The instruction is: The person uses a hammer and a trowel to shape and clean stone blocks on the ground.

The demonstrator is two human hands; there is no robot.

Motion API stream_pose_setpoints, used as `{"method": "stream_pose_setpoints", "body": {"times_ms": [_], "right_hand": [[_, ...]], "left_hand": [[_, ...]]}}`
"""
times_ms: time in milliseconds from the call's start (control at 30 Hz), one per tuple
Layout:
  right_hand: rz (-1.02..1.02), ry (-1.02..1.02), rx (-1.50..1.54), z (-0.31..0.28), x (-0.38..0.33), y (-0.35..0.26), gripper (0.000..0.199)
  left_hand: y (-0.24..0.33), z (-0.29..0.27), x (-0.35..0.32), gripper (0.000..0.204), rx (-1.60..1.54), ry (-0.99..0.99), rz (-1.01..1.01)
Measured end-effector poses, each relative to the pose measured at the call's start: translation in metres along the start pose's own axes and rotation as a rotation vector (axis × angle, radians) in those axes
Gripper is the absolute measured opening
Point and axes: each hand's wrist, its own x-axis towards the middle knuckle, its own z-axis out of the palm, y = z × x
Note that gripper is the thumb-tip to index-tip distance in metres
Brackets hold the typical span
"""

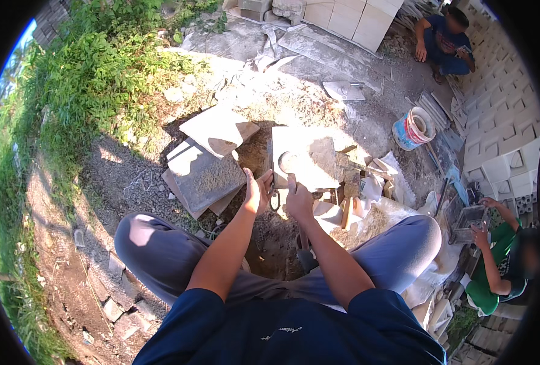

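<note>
In front of me a pale square slab (pixel 315 158) lies in bright sun, its right part darker and dusty. My left hand (pixel 258 192) is at the slab's near left corner, thumb apart and fingers stretched toward its edge. My right hand (pixel 298 201) is closed round the handle of a round-headed tool (pixel 287 162), whose pale head is over the slab. A dark ring-shaped piece (pixel 275 201) shows between my hands. To the right, a hammer (pixel 348 210) with a wooden handle rests on broken pieces.
Stacked dusty slabs (pixel 206 176) lie to my left, with another pale slab (pixel 215 131) on top. A bucket (pixel 414 129) stands right. One person (pixel 446 42) squats at the far right; another (pixel 495 261) holds a grey frame (pixel 469 222) nearer. Patterned blocks (pixel 507 115) form a wall.
</note>
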Motion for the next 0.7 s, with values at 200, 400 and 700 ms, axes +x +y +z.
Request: {"method": "stream_pose_setpoints", "body": {"times_ms": [200, 400, 700], "right_hand": [[0.231, -0.179, 0.07, -0.009, -0.01, 0.04, 0.052], [0.362, -0.059, 0.294, -0.027, 0.018, 0.065, 0.039], [0.218, 0.135, 0.317, -0.052, 0.002, 0.128, 0.033]], "left_hand": [[-0.011, 0.021, -0.008, 0.112, 0.132, 0.068, 0.057], [-0.025, 0.001, 0.017, 0.087, 0.804, 0.079, 0.321], [-0.049, 0.013, 0.017, 0.107, 1.214, 0.006, 0.473]]}}
